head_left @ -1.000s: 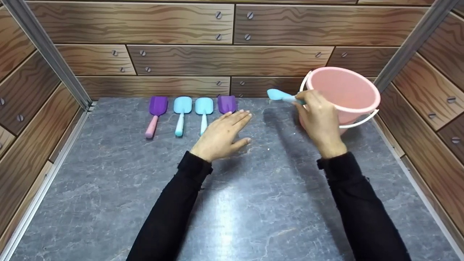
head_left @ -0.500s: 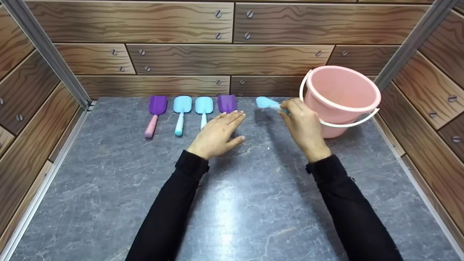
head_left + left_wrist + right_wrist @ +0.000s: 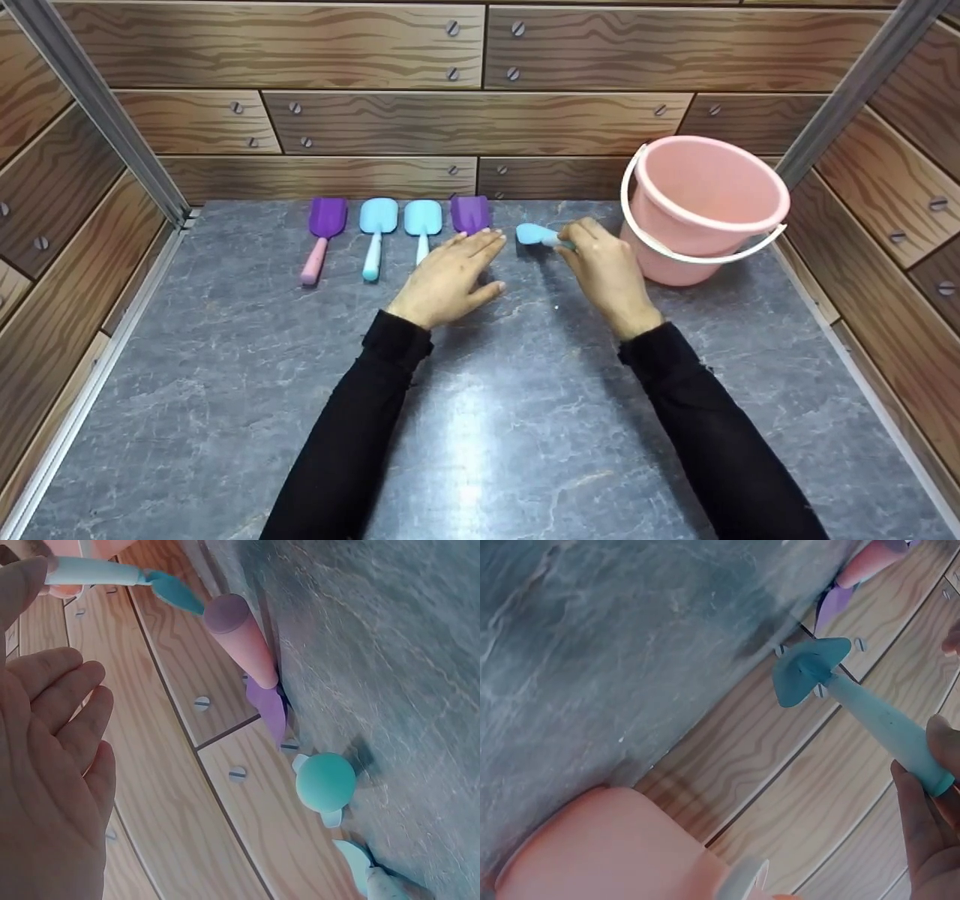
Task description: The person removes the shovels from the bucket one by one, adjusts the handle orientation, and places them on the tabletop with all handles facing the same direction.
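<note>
As right hand (image 3: 606, 270) pinches blue shovel (image 3: 540, 235), blade (image 3: 529, 233) leftward, axis nearly crosswise, left hand (image 3: 448, 280) outstretched

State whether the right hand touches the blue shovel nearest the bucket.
Touching: the right wrist view shows the right hand pinching the blue shovel between thumb and fingers near the end of its handle.

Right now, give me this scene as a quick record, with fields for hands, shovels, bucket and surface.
Right hand: pinches a light blue shovel by the handle
Left hand: holds nothing; overlaps the row's right end in the head view
Row, left to right: pink-handled purple shovel, two blue shovels, second purple shovel
Bucket: pink, upright, right of the row
Surface: gray marbled tabletop
</note>
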